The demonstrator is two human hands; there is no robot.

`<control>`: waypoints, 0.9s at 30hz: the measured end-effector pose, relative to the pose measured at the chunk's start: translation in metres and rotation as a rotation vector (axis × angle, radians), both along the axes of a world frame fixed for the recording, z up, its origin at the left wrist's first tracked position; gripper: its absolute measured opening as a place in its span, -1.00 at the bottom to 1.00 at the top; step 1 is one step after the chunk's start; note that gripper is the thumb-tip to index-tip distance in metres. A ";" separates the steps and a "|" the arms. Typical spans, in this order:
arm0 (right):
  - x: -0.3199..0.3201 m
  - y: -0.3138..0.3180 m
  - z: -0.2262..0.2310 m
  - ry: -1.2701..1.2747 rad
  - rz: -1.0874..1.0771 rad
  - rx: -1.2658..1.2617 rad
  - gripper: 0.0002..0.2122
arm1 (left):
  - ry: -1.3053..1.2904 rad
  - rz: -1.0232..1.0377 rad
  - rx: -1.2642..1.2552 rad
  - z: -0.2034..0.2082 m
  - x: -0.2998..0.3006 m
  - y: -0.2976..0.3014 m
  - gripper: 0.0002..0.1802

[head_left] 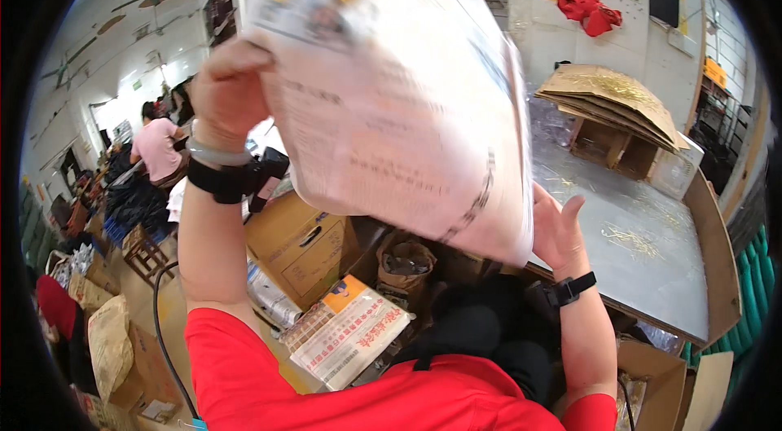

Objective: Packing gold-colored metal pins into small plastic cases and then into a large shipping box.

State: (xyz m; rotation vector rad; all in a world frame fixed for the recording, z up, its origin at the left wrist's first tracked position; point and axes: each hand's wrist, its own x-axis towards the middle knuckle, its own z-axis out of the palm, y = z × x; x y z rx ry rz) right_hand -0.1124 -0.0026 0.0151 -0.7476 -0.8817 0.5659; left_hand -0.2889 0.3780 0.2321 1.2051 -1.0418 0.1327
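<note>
A printed sheet (399, 121) held aloft

The pale sheet, blurred, hangs slanted in front of the person, its lower edge dipping toward the right. The left forearm rises steeply, and the left hand (232, 89) bends in at the wrist, fingers curled closed on the sheet's left edge. The right hand (556, 227) sits lower, at the opposite edge, thumb upright and spread away; its other fingers are hidden, so I cannot tell whether they grip. Beyond it, a grey counter (676, 268) carries thin golden strands (634, 239) and stacked cardboard (607, 93). A brown box (305, 248) stands below the sheet, toward the left.
</note>
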 end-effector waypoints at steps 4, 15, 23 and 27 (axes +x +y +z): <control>0.017 -0.016 0.001 0.137 -0.201 0.037 -0.20 | 0.260 0.001 0.064 -0.029 0.062 -0.013 -0.56; -0.015 -0.092 0.058 -0.060 -0.988 -0.212 -0.78 | 0.025 0.851 0.155 -0.115 0.172 -0.060 -0.46; -0.056 -0.176 0.095 0.061 -1.291 0.332 -0.72 | -0.039 -0.214 0.512 -0.250 0.120 -0.221 -0.59; -0.106 -0.226 0.094 0.139 -1.458 0.516 -0.69 | 0.842 -0.833 0.369 -0.344 0.141 -0.325 -0.31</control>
